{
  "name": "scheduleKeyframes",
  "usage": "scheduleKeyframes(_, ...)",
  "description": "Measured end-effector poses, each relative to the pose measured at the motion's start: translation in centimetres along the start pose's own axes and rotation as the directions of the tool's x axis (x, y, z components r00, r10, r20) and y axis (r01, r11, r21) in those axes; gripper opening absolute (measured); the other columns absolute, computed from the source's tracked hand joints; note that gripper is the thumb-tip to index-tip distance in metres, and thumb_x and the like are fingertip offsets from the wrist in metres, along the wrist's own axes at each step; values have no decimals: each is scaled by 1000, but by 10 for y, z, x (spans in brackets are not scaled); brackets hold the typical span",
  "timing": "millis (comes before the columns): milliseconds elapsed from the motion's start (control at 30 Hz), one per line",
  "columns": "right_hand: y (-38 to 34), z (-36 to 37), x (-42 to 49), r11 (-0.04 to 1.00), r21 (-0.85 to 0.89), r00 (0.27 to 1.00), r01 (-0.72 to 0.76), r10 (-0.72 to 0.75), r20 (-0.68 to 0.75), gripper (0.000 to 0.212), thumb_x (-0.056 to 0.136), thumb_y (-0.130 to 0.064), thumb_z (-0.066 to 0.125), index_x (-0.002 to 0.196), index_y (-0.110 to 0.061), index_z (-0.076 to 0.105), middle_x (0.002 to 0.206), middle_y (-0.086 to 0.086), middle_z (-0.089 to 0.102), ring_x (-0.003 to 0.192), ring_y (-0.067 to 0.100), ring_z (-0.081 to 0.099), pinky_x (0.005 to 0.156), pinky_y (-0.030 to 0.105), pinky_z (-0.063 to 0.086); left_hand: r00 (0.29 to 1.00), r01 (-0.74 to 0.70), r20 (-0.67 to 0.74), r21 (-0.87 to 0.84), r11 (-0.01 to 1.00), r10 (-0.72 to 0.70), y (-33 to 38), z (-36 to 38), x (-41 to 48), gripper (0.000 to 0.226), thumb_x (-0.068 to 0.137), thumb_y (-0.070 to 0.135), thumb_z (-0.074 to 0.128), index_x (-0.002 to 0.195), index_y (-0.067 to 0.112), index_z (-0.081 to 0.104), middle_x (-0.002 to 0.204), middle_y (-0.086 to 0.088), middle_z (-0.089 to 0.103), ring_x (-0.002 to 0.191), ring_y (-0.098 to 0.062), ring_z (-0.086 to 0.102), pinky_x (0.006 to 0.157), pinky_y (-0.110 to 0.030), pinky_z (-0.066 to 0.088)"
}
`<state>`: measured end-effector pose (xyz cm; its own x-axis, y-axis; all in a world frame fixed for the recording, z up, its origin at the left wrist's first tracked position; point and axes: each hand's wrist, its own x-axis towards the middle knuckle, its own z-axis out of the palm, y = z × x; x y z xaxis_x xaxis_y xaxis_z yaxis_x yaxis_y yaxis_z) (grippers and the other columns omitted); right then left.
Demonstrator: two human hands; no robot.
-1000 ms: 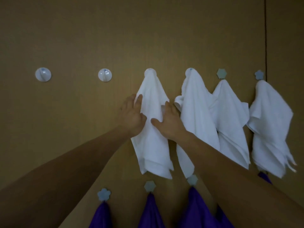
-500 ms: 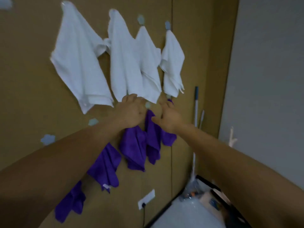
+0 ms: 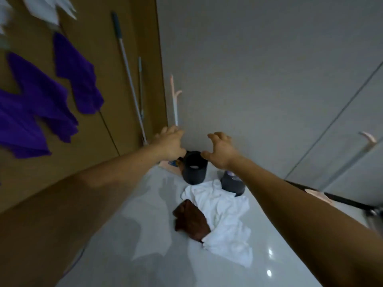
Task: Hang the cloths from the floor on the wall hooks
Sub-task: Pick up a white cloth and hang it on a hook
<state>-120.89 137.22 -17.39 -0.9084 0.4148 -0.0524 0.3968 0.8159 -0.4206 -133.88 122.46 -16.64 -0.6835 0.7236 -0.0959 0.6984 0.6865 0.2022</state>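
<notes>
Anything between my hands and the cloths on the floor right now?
Nothing visible does. The left hand and right hand hang empty above the floor; the white cloths, with the brown cloth against their left edge, lie uncovered below them. The black bucket and a dark container stand beyond the pile, out of the path.

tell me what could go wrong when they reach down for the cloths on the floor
The white cloths lie bunched against the brown cloth, so the left hand or right hand may lift several at once and drop one. The black bucket stands right beside the pile and could get knocked. The floor looks glossy, perhaps slippery.
</notes>
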Motion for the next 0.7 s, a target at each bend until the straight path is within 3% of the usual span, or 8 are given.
scheduleKeyframes(167,107,18,-21,990,-13,988,-137,138,72,71,89,-43,60,147,-15,32,153,13,29,139,34,26,115,45,27,985,-80,149,-59,995,88,81,84,26,72,86,38,55,149,19,25,153,-7,22,138,-31,20,111,-44,26)
scheduleKeyframes(367,186,71,-17,962,12,944,-273,265,196,67,88,-45,60,144,-16,38,150,10,33,134,34,32,110,46,35,947,-92,301,-67,994,108,111,173,73,70,89,38,55,148,18,24,153,-6,22,138,-30,23,108,-42,29)
scheduleKeyframes(467,231,110,-10,934,10,902,-358,343,264,66,90,-43,59,146,-16,36,151,9,32,137,31,29,111,41,31,920,-117,363,-108,987,149,117,233,100,70,89,36,58,148,18,27,152,-7,27,136,-31,28,107,-42,32)
scheduleKeyframes(700,350,244,9,869,-2,778,-494,444,444,63,91,-39,56,147,-20,34,152,4,29,140,25,24,110,38,31,809,-14,572,-210,978,135,125,416,138,60,83,28,54,140,16,38,141,-8,39,129,-32,36,105,-40,36)
